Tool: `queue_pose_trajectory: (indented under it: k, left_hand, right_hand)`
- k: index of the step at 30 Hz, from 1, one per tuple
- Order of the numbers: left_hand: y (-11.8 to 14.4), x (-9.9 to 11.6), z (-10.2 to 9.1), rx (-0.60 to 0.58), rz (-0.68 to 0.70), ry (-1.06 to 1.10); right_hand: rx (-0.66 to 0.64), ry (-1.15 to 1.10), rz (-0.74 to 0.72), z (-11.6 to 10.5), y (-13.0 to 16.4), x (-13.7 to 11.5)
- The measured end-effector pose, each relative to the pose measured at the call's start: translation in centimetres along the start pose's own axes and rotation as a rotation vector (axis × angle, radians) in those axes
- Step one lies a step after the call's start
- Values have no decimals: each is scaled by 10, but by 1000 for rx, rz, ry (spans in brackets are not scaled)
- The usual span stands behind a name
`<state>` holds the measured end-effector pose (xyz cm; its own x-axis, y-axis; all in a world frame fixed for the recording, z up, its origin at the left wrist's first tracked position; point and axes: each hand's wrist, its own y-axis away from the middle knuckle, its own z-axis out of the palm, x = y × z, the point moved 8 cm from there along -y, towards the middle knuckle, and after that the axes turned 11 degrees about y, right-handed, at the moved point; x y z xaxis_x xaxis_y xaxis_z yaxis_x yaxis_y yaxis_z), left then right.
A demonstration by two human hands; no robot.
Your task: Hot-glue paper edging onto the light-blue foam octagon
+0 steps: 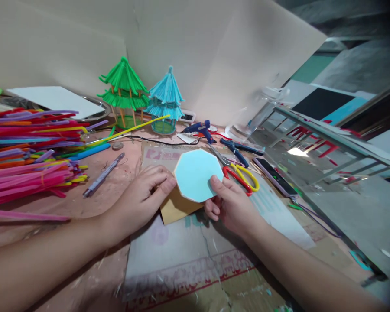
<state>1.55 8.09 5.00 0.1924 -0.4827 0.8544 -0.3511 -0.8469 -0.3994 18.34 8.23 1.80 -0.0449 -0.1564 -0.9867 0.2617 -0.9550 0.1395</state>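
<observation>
Together, the left hand and right hand pinch one blue octagon card; two little straw huts stand by the table's far edge.

Two pipe-cleaner pagodas stand near the surface's far edge: one green pagoda, one blue pagoda. One light-blue octagon, one glue gun, one pair of scissors, one phone, one utility knife, two hands.

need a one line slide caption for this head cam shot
Both hands, left hand and right hand, hold a light blue octagon over brown card, beside scissors and colourful pipe cleaners.
</observation>
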Motion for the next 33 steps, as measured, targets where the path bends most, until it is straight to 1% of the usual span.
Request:
queue_pose_trajectory:
  k: [7, 11, 13, 15, 18, 21, 23, 25, 27, 30, 32, 33]
  left_hand:
    - [0, -2, 3, -17, 24, -34]
    - [0, 5, 7, -65, 87, -37]
    - [1, 8, 6, -61, 94, -42]
    - [2, 7, 2, -35, 55, -50]
    - [3, 1, -3, 14, -11, -37]
    - [4, -2, -8, 94, 25, -84]
    - [4, -1, -6, 97, 75, -175]
    - [4, 0, 3, 28, 118, -253]
    - [5, 0, 13, -68, 149, -310]
    - [8, -6, 24, -181, 144, -388]
    - [9, -11, 27, -211, 118, -419]
    - [10, -14, 27, -214, 100, -422]
  right_hand:
    - [-16, 88, -30, -1, 0, 7]
    - [-90, 132, -85, 10, 3, 9]
    - [-110, 120, -83, 16, 5, 7]
    - [-90, 66, -69, 16, 5, 4]
    - [-10, 29, -64, 7, 3, -3]
    - [74, 75, -80, -7, 0, -9]
    - [127, 129, -112, -18, -2, -14]
    - [178, 173, -156, -28, -5, -20]
    - [215, 192, -188, -35, -7, -24]
    - [248, 148, -187, -39, -7, -25]
    - [220, 39, -149, -34, -6, -21]
    - [157, -29, -97, -26, -7, -16]
